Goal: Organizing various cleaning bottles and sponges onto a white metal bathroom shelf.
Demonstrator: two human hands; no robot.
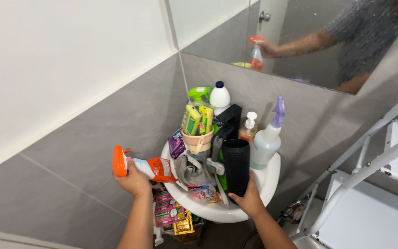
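My left hand (133, 180) holds a spray bottle (141, 167) with an orange trigger head and white-orange body, raised to the left of a white sink (272, 177). My right hand (249, 199) rests on the sink's front rim, touching the base of a black perforated cylinder (236, 167). The sink is packed with cleaning things: a beige cup with yellow-green sponges (197, 131), a grey cloth (193, 169), a white bottle with a dark cap (219, 97) and a spray bottle with a purple trigger (268, 138).
A mirror (309, 32) above the sink reflects my arm and the orange sprayer. Grey tiled wall (84, 152) lies to the left. A white metal frame (369, 157) stands at the right. Colourful packets (169, 210) hang below the sink.
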